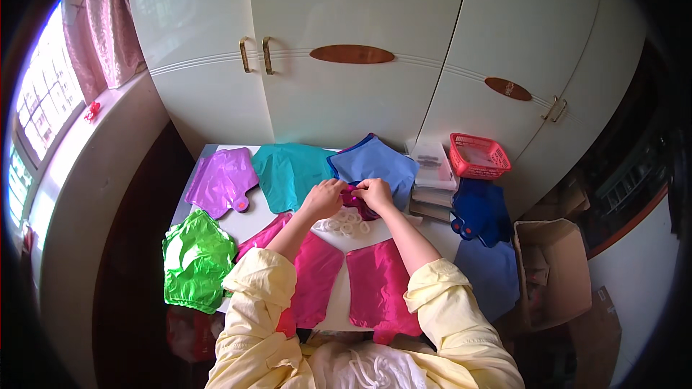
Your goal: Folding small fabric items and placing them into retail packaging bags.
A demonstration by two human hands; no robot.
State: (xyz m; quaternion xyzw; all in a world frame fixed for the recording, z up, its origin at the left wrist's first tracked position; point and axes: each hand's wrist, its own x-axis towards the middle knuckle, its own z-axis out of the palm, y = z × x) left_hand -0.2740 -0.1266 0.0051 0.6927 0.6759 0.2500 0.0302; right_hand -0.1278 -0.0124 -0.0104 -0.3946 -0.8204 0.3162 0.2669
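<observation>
Both hands meet over the middle of the table, fingers pinched on a small magenta fabric piece (pixel 353 199). My left hand (pixel 324 198) grips its left side, and my right hand (pixel 375 194) its right side; the fingertips are partly hidden. Just below them lies a loose heap of white cord-like loops (pixel 344 225). Closer to me, shiny pink fabric pieces (pixel 378 281) are spread flat, partly under my forearms. Beyond the hands lie a light-blue fabric piece (pixel 375 162) and a teal one (pixel 292 173).
Purple fabric (pixel 216 181) and bright green fabric (pixel 196 263) lie at the table's left. To the right are a white plastic box (pixel 432 162), a red basket (pixel 479 158), dark-blue fabric (pixel 484 212) and an open cardboard box (pixel 566 274). White cabinets (pixel 346 101) stand behind.
</observation>
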